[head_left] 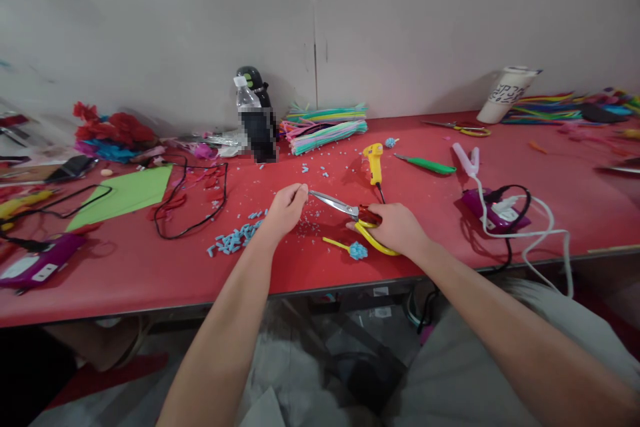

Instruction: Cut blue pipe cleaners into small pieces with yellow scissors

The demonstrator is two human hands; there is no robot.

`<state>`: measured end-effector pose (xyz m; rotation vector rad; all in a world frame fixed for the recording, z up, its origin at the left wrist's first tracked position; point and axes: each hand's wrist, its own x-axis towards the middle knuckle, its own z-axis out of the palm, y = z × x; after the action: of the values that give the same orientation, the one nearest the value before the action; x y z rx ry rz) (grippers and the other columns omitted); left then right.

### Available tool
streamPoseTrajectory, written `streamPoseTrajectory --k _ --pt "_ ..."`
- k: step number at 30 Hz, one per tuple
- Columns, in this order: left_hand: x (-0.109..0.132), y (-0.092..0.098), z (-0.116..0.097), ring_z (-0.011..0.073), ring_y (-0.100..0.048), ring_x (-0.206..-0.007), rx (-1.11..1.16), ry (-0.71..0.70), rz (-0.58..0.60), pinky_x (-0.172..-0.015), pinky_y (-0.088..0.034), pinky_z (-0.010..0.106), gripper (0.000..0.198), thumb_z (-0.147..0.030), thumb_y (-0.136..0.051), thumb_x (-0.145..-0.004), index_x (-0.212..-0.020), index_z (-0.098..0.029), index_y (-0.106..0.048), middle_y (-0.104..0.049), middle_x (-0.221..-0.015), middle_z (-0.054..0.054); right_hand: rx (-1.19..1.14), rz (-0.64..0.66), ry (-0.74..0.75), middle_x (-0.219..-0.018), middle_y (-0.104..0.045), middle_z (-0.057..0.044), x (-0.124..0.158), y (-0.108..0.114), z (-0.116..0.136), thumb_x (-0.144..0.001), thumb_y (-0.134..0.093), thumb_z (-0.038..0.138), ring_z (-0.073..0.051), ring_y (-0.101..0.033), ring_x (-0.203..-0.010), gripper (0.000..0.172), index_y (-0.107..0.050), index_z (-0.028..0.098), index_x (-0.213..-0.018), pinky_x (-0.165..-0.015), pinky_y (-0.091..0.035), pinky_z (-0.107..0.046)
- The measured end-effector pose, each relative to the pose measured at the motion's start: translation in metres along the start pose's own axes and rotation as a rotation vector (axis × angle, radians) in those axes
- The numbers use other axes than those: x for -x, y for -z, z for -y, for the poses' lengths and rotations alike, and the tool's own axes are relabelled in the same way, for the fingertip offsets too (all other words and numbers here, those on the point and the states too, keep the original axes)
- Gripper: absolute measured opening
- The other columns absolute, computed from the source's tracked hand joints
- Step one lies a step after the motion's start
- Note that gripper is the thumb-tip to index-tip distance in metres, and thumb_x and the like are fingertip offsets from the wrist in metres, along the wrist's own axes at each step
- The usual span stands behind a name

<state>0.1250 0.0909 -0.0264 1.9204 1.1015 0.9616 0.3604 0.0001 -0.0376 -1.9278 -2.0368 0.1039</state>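
Observation:
In my right hand (pixel 397 227) is a pair of scissors (pixel 337 203) with yellow and red handles, its blades pointing left. The blade tips reach the fingertips of my left hand (pixel 287 208). Those fingers are pinched together, and whatever they hold is too small to make out. Short blue pipe cleaner pieces (pixel 235 238) lie in a pile beside my left forearm. Below the scissors rests a blue fluffy ball (pixel 357 251) on a yellow stem. Tiny blue scraps are scattered over the red tabletop around my hands.
Behind the scissors lies a yellow glue gun (pixel 373 163); a green-handled tool (pixel 430 165) is to its right. Pipe cleaner bundles (pixel 327 137) and bottles (pixel 249 97) stand by the partition. Purple power strips (pixel 495 212) with cables lie at both sides. Green paper (pixel 125 193) is at left.

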Motion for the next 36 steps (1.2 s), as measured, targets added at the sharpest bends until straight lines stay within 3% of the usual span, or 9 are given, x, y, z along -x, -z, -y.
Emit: streamPoseTrajectory --k 36 --pt "-0.0025 -0.0002 -0.0020 0.0097 -0.036 -0.052 0.073 -0.005 -0.009 -0.052 -0.029 0.024 0.038 -0.048 -0.040 -0.089 -0.065 -0.019 -0.041 -0.038 -0.056 -0.003 -0.027 -0.010 -0.004 -0.068 -0.067 -0.006 0.0007 0.0003 0.0019 -0.073 -0.042 0.078 -0.020 -0.061 -0.062 0.061 -0.067 0.023 -0.080 -0.053 -0.029 -0.026"
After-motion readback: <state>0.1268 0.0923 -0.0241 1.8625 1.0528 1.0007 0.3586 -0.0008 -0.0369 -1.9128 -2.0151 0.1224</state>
